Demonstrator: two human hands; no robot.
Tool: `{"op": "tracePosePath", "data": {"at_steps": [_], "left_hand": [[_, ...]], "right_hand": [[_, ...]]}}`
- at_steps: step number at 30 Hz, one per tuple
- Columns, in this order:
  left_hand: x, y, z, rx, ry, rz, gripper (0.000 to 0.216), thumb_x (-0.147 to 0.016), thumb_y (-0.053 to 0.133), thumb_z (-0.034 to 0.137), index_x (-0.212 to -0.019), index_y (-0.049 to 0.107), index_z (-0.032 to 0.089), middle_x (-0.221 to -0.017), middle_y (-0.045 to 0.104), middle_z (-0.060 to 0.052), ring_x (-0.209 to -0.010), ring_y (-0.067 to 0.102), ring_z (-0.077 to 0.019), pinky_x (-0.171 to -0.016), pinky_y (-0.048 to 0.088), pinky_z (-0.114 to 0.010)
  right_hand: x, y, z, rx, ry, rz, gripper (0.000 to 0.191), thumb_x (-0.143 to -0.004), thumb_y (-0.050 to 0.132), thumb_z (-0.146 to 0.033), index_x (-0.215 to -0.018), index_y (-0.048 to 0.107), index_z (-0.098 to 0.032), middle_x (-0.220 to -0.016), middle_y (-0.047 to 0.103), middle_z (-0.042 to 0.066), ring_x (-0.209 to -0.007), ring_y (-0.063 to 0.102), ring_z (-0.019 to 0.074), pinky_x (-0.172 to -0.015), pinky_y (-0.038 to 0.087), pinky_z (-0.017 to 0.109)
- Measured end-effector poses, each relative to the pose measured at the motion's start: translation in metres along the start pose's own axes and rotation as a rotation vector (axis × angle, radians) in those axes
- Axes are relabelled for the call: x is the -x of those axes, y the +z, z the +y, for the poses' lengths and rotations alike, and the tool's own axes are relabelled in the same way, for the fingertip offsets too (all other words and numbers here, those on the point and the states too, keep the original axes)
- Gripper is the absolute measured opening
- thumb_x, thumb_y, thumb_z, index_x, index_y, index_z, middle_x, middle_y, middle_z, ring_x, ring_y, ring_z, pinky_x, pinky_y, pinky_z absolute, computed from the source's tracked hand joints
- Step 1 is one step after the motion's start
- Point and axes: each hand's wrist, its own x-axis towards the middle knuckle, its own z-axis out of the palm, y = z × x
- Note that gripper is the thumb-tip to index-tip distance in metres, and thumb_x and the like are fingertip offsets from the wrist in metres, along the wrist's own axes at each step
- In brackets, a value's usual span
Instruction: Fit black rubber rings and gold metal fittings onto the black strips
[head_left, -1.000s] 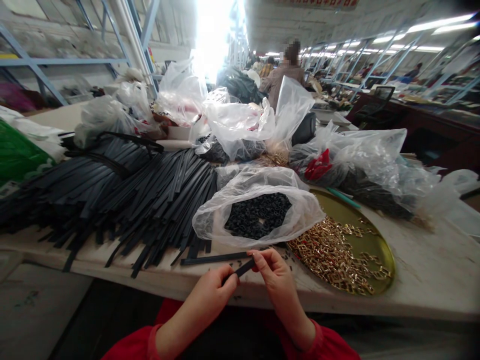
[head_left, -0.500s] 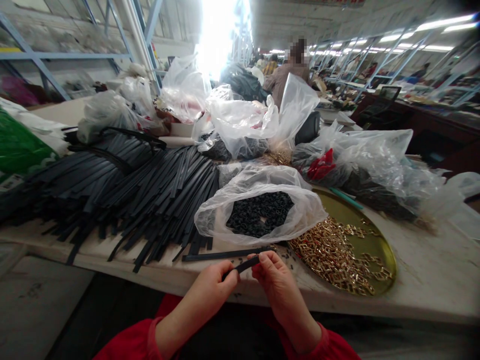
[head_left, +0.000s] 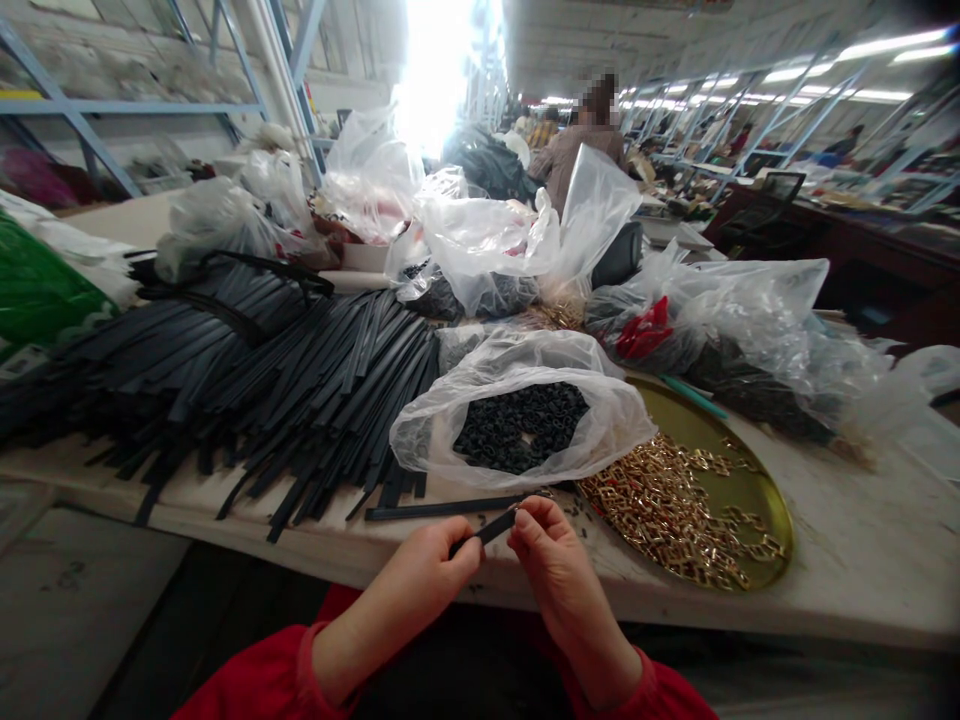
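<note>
A narrow black strap (head_left: 496, 526) stretches between my two hands, just over the table's front edge. My left hand (head_left: 435, 570) is closed around it, the thumb pressed along its top. At the strap's other end, the fingertips of my right hand (head_left: 555, 562) are pinched together and cover the tip. Any small part inside that pinch is hidden. Behind my hands another black strap (head_left: 442, 509) lies flat on the table. A clear plastic bag (head_left: 416, 440) stands open beyond it, holding small black loops (head_left: 517, 425). Gold-coloured metal buckles (head_left: 652, 500) are heaped to the right.
The buckles lie on a round brass-coloured tray (head_left: 784, 540). Many black straps (head_left: 322, 390) are piled at the left, some overhanging the table edge. Stuffed plastic bags (head_left: 750, 320) line the back. A green bag (head_left: 45, 285) sits far left. A person (head_left: 577, 155) is farther away.
My right fingers have shifted slightly at the strap's end, and the strap between my hands is angled a little differently. My left hand keeps its hold. The things on the table stay put.
</note>
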Motion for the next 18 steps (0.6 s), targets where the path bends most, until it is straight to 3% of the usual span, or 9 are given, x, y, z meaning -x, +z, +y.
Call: {"op": "tracePosePath", "data": {"at_steps": [6, 10, 14, 18], "left_hand": [[0.000, -0.008, 0.006, 0.026, -0.008, -0.094, 0.022, -0.078, 0.040, 0.029, -0.062, 0.047, 0.017, -0.055, 0.040, 0.006, -0.052, 0.037, -0.0099, -0.048, 0.025, -0.021], [-0.003, -0.007, 0.009, 0.066, -0.003, -0.094, 0.020, -0.078, 0.041, 0.031, -0.066, 0.049, 0.017, -0.057, 0.043, 0.006, -0.054, 0.039, -0.0104, -0.049, 0.027, -0.021], [-0.004, -0.004, 0.011, 0.223, 0.026, -0.126, 0.014, -0.076, 0.046, 0.028, -0.081, 0.050, 0.016, -0.065, 0.048, 0.005, -0.059, 0.042, -0.0102, -0.054, 0.033, -0.020], [-0.002, -0.004, 0.014, 0.281, 0.008, -0.132, 0.015, -0.079, 0.044, 0.031, -0.075, 0.047, 0.017, -0.058, 0.044, 0.006, -0.053, 0.038, -0.0085, -0.051, 0.033, -0.019]], "right_hand": [[0.004, 0.001, -0.002, 0.049, -0.021, 0.036, 0.025, -0.064, 0.073, -0.032, -0.083, 0.060, -0.022, -0.071, 0.058, -0.005, -0.056, 0.050, 0.0079, -0.056, 0.041, 0.021], [0.009, 0.007, 0.000, 0.136, -0.084, -0.017, 0.024, -0.065, 0.071, -0.035, -0.081, 0.061, -0.020, -0.071, 0.060, -0.003, -0.061, 0.053, 0.0113, -0.061, 0.042, 0.024], [0.014, 0.010, 0.004, 0.194, -0.096, -0.057, 0.022, -0.066, 0.069, -0.037, -0.072, 0.059, -0.019, -0.068, 0.059, -0.003, -0.064, 0.052, 0.0126, -0.061, 0.041, 0.024], [0.018, 0.011, 0.002, 0.232, -0.093, -0.078, 0.023, -0.068, 0.067, -0.039, -0.067, 0.055, -0.019, -0.061, 0.053, -0.005, -0.058, 0.047, 0.0107, -0.057, 0.038, 0.022]]}}
